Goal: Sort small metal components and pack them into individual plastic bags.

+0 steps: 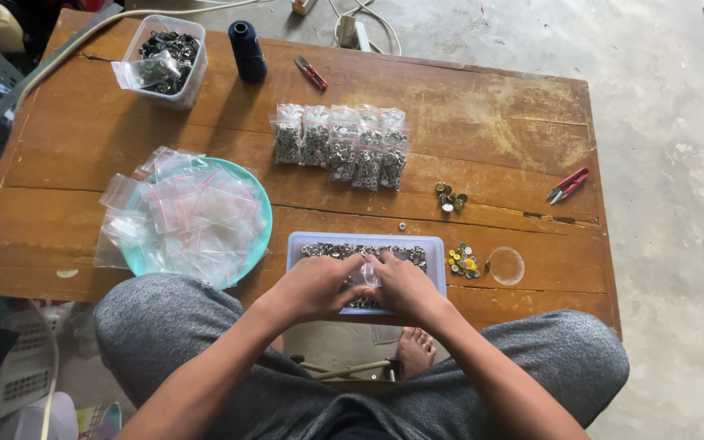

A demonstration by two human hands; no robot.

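While both hands meet over the tray [442, 253] of small metal rings at the near table edge, the left hand [315, 287] and right hand [405, 287] pinch a small clear bag [369, 274] between their curled fingertips, just above the rings. Whether any rings sit inside the bag cannot be told. Just right of the tray lies a cluster of coloured buttons [463, 261], and beyond it a clear round lid [506, 266]. Left of the tray, a teal plate [264, 204] carries a heap of empty bags [189, 213]. Farther back, a row of filled bags [341, 147] lies mid-table, with brass buttons [450, 197] near it. Red snips [568, 185] rest toward the right edge, a dark thread spool [247, 50] and a tub [166, 59] at the far side.
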